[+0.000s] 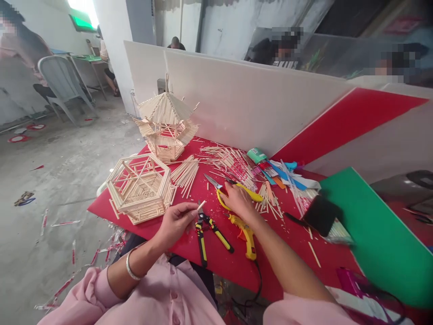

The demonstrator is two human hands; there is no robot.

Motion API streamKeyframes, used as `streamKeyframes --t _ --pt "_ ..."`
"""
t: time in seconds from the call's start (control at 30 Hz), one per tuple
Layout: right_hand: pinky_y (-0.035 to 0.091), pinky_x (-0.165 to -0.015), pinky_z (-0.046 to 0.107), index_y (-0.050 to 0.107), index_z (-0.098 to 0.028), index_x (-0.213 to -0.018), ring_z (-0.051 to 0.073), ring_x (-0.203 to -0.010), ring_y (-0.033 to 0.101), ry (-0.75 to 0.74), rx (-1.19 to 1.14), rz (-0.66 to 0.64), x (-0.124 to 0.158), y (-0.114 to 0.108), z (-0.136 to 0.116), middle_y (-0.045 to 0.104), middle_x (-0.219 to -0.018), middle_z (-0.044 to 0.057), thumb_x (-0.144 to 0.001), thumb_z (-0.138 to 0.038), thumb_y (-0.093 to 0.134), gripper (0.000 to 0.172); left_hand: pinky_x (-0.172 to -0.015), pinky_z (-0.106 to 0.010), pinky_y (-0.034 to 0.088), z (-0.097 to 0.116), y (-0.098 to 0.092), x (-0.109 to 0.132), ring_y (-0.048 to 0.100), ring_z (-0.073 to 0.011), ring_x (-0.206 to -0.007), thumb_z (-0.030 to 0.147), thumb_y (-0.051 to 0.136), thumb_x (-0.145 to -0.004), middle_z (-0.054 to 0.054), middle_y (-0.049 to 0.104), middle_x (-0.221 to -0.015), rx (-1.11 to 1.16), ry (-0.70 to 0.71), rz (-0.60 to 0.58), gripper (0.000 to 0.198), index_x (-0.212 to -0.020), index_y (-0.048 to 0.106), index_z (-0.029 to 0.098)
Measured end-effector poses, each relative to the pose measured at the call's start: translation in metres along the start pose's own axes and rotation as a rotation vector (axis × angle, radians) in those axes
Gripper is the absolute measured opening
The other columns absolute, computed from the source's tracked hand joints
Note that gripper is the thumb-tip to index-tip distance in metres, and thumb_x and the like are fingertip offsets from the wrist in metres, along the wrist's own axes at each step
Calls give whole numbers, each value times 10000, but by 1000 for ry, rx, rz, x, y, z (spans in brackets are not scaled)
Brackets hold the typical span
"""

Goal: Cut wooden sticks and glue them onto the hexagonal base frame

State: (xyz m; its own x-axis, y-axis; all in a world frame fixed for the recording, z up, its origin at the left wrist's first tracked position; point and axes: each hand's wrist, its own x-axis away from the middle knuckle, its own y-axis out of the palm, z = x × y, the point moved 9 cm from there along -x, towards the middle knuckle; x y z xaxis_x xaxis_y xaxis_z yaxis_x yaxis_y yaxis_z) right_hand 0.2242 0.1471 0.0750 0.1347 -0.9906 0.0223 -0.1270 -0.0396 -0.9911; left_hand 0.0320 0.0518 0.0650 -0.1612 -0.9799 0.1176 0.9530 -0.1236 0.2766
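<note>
My left hand [177, 222] is closed, pinching a short wooden stick [201, 206] between thumb and fingertips. My right hand [239, 202] reaches down with its fingers closed at the yellow handle of the scissors [214, 181]; the hand partly hides the grip. Yellow-handled pliers [253, 194] lie beside that hand. Below it rests a yellow glue gun [248, 237] with a cord. Cutters [216, 232] with black and yellow handles lie spread between my hands. Left of them sits a six-sided stick frame [138, 189], with a roofed stick pavilion [165, 124] standing behind it.
Loose sticks [186, 174] and a larger pile [230, 162] cover the red table [216, 266]. A green cylinder [257, 155], a black phone [321, 214] and a green board [379, 234] are to the right. A white partition [216, 99] borders the back. Several people are beyond.
</note>
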Motion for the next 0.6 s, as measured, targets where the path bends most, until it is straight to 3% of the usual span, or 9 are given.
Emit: streamKeyframes --t 0.1,0.17,0.27,0.37,0.5,0.6 --pt "484 -939 341 501 -227 -1388 211 -1087 639 -193 -194 64 26 -27 -48 676 -1207 103 -971 -373 460 444 -432 -193 401 12 -14 13 529 -88 -435 546 723 -744 25 561 -524 -44 -9 4 423 -804 658 132" --pt "534 -809 282 520 -261 -1360 169 -931 678 -460 -601 0 52 -45 -93 714 -1092 44 -910 -405 588 478 -422 -189 400 19 -22 22 527 -84 -421 532 716 -759 25 562 -524 -66 -10 4 405 -779 644 134" --pt "513 -699 231 699 -251 -1010 124 -771 661 -623 -790 54 79 -71 -135 721 -882 -4 -880 -325 655 155 -375 -177 353 29 -34 37 469 -65 -376 508 665 -817 38 535 -499 -129 -4 -26 374 -795 654 135" --pt "487 -660 231 696 -231 -838 114 -702 622 -603 -818 213 81 -84 -151 690 -769 -13 -894 -265 638 87 -407 -180 390 56 -62 55 493 -70 -427 397 634 -868 24 570 -542 -349 174 52 258 -849 684 144" --pt "474 -632 250 705 -243 -832 138 -748 602 -540 -871 307 69 -73 -162 666 -789 -2 -873 -278 665 68 -559 -194 484 109 -112 90 613 -104 -632 216 630 -869 -30 693 -738 -717 577 341 104 -836 717 169" --pt "465 -604 244 718 -254 -846 126 -720 566 -493 -898 327 61 -55 -177 628 -825 1 -875 -294 663 74 -512 -182 449 124 -138 102 563 -79 -575 179 642 -857 -3 669 -700 -851 637 461 90 -802 713 183"
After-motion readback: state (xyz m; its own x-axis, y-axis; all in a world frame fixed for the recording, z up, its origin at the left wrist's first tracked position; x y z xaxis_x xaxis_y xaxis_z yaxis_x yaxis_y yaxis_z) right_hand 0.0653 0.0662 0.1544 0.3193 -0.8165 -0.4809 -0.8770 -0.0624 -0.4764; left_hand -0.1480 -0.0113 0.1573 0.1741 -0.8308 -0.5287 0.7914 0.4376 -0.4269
